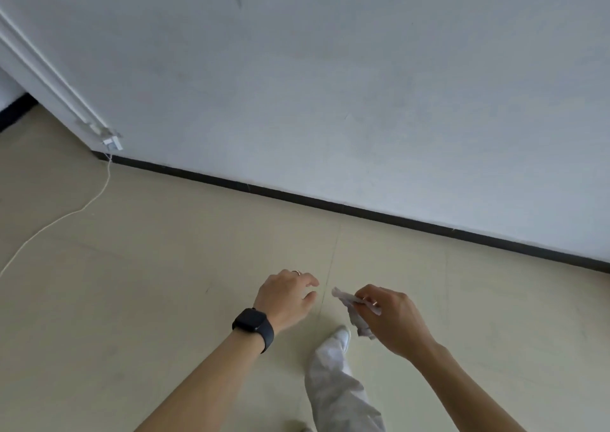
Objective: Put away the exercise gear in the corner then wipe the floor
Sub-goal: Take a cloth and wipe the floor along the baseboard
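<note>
My right hand (392, 319) pinches a crumpled white tissue (355, 312), which hangs from my fingers above the beige tiled floor (132, 299). My left hand (287, 296), with a black watch on the wrist and a ring on one finger, hovers just left of the tissue with loosely curled fingers and holds nothing. A small gap separates the two hands. No exercise gear is in view.
A white wall (330, 85) with a black skirting board (330, 202) runs across ahead. At the left, a white cable (82, 205) trails over the floor from a fitting (112, 141) on the wall corner. My leg in light trousers and a white shoe (341, 336) steps forward below the hands.
</note>
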Available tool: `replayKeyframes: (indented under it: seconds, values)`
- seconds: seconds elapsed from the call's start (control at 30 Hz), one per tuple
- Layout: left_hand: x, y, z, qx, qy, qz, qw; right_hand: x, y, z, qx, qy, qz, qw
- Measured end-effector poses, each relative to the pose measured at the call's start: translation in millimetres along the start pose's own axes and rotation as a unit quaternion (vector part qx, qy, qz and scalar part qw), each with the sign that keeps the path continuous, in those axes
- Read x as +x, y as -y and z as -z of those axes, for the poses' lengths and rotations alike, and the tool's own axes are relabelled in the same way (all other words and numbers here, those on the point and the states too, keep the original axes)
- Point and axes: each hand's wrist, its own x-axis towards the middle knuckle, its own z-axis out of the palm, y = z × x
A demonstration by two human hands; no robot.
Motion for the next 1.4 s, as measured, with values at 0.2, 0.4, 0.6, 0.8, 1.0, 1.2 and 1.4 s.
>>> replayKeyframes:
  seconds: [0.2, 0.4, 0.6, 0.8, 1.0, 1.2, 1.4]
  values:
    - [87.9, 38.9, 12.3, 0.04, 0.057, 0.038, 0.997, 83.3, -20.3, -7.8, 0.056, -0.005, -0.077, 0.995]
    - [165.7, 59.0, 22.5, 0.054, 0.11, 0.057, 0.991, 143.7, -43.2, -12.1, 0.065, 0.007, -0.149, 0.987]
    - [268.2, 65.2, 4.1, 0.091, 0.183, 0.011, 0.979, 195.5, -76.2, -31.8, 0.1, 0.005, -0.237, 0.966]
    - [362.4, 62.8, -65.1, 0.147, 0.247, -0.093, 0.953, 231.3, -133.4, -70.5, 0.148, -0.043, -0.336, 0.929]
    - [446.4, 66.9, -193.0, 0.215, 0.273, -0.188, 0.919, 280.7, -228.0, -133.3, 0.212, -0.129, -0.395, 0.884]
    - [493.0, 72.3, -368.7, 0.266, 0.301, -0.251, 0.88, 300.9, -357.2, -219.7, 0.244, -0.194, -0.453, 0.835]
    - [532.6, 77.5, -525.2, 0.323, 0.291, -0.307, 0.847, 323.1, -470.2, -321.0, 0.057, -0.333, -0.441, 0.831]
